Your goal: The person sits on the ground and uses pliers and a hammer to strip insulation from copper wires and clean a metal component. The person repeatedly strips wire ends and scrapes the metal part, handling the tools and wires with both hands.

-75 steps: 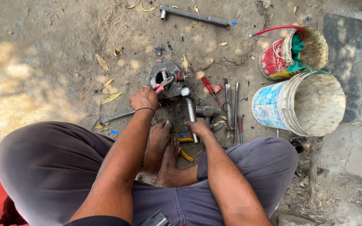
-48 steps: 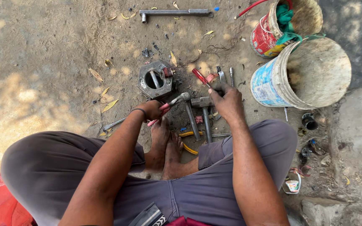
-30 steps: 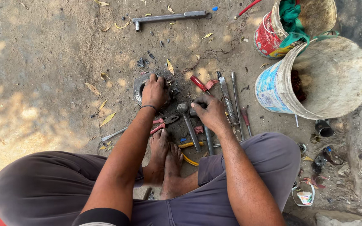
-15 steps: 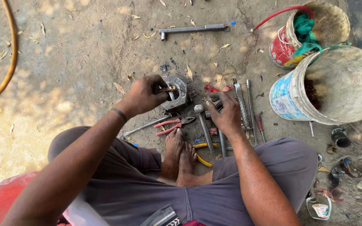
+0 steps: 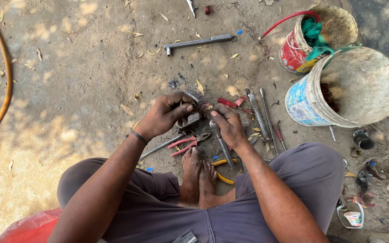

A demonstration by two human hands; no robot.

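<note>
— Lifted now: half a second ago the round grey metal motor part with copper windings (image 5: 193,112) lay on the dirt; the left hand (image 5: 165,114) has it clenched above the ground.

— And the right hand (image 5: 228,126)?

— Wrapped around a metal-handled hammer (image 5: 221,144), pressed against the part. Red-handled pliers (image 5: 187,143) lie just below.

You have one view only, from the camera on your head, looking almost straight down over your lap and crossed legs at the dirt ground (image 5: 68,90). It sits close: both forearms fill the lower frame, two buckets (image 5: 343,90) at upper right.
</note>
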